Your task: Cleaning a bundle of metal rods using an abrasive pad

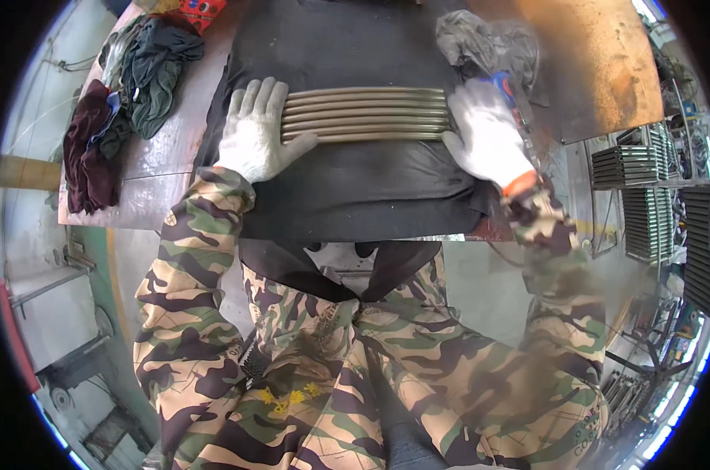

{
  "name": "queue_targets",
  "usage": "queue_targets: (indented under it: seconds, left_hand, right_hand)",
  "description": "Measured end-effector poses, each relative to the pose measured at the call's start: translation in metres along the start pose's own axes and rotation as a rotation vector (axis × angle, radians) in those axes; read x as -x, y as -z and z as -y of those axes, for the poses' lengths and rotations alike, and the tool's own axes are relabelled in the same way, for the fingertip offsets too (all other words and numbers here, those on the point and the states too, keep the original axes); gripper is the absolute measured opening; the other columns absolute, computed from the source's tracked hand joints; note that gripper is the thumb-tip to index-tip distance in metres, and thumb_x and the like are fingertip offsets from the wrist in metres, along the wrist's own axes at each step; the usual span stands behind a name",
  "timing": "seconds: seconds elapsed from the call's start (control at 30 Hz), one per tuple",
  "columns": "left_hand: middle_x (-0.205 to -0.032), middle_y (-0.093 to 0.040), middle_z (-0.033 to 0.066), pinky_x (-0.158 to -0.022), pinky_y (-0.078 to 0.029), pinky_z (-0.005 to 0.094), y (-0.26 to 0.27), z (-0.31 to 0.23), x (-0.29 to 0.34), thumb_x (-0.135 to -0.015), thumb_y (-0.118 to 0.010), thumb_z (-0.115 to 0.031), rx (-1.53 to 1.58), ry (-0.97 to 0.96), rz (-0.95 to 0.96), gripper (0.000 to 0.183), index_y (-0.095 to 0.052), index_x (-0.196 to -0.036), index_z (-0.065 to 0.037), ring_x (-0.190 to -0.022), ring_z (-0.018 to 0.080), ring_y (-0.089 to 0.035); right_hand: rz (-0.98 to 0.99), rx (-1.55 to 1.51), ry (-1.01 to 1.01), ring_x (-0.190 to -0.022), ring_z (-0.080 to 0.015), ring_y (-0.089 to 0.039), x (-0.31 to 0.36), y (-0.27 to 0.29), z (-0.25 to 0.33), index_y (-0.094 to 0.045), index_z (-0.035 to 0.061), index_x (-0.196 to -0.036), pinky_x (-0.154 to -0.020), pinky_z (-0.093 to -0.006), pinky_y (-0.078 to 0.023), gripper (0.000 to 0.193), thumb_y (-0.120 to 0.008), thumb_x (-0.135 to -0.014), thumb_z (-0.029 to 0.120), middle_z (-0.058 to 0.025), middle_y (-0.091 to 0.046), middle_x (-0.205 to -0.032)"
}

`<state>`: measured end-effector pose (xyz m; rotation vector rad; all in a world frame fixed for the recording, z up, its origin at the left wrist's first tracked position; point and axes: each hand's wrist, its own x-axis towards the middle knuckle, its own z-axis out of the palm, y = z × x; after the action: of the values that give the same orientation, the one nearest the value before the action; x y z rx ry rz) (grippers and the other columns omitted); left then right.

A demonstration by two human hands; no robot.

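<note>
Several slim metal tubes [367, 113] lie side by side in a flat row on the black cloth [355, 188] in front of me. At the row's left end is my left hand [253, 129] in a white glove, its fingers stretched away from me and its thumb along the nearest tube. My right hand [484, 129], gloved in white with an orange cuff, lies against the right ends, fingers extended and thumb near the closest tube's tip. Neither hand wraps round the tubes. Partly behind my right hand shows a blue and red object [502, 84], its kind unclear.
Dark green and maroon cloths [159, 70] lie at the table's left. A grey crumpled cloth [488, 47] sits at the far right, beside a rust-stained brown board [598, 63]. Racks of metal bars [648, 219] stand right of the table. My camouflage-clad legs are below its front edge.
</note>
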<state>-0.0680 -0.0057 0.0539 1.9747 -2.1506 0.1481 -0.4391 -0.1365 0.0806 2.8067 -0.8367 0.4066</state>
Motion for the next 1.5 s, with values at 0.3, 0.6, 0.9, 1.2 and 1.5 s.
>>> queue_targets:
  seconds: [0.3,0.6,0.9,1.2,1.5]
  left_hand:
    - [-0.158,-0.052,0.0272,-0.128,-0.030,0.0566,0.000,-0.002,0.000,-0.087,-0.080,-0.057,0.021,-0.018,-0.005,0.095,-0.049,-0.155,0.002,-0.152,0.0471,-0.042]
    - [-0.158,-0.052,0.0264,-0.129,-0.029,0.0562,-0.003,0.001,0.004,-0.086,-0.082,-0.055,-0.015,0.019,0.013,0.095,-0.049,-0.155,0.002,-0.152,0.0445,-0.043]
    - [-0.156,-0.054,0.0254,-0.128,-0.031,0.0553,-0.008,0.001,0.005,-0.084,-0.084,-0.048,-0.052,0.008,-0.045,0.092,-0.051,-0.153,0.003,-0.148,0.0455,-0.047]
    - [-0.158,-0.053,0.0255,-0.129,-0.030,0.0567,-0.005,-0.003,0.002,-0.084,-0.084,-0.049,0.015,0.007,-0.009,0.094,-0.049,-0.155,0.002,-0.149,0.0438,-0.047]
    - [-0.157,-0.054,0.0250,-0.128,-0.031,0.0566,-0.006,0.003,0.008,-0.085,-0.084,-0.048,-0.006,0.001,-0.034,0.092,-0.050,-0.155,0.002,-0.148,0.0459,-0.047]
  right_hand:
    - [-0.336,0.111,-0.206,-0.109,-0.0353,-0.070,-0.009,0.006,-0.061,-0.071,0.0081,-0.118,-0.097,-0.0469,-0.056,0.034,-0.076,-0.085,0.016,-0.0130,-0.074,-0.117]
    - [-0.022,-0.134,-0.155,-0.136,-0.0441,-0.057,0.070,-0.003,0.024,-0.062,0.0048,-0.142,-0.110,-0.0496,-0.051,0.056,-0.073,-0.089,0.018,-0.0204,-0.062,-0.144]
    - [-0.281,-0.392,-0.246,-0.126,-0.0429,-0.066,0.115,0.052,0.012,-0.070,0.0027,-0.135,-0.112,-0.0495,-0.051,0.051,-0.075,-0.084,0.002,-0.0209,-0.069,-0.136]
    - [0.007,-0.014,-0.435,-0.126,-0.0448,-0.064,0.137,-0.034,-0.153,-0.068,0.0059,-0.136,-0.112,-0.0522,-0.050,0.045,-0.073,-0.097,0.029,-0.0205,-0.070,-0.135]
    - [0.071,-0.322,-0.592,-0.127,-0.0467,-0.066,-0.011,0.005,-0.086,-0.063,0.0080,-0.142,-0.107,-0.0485,-0.053,0.074,-0.078,-0.086,0.054,-0.0289,-0.069,-0.133]
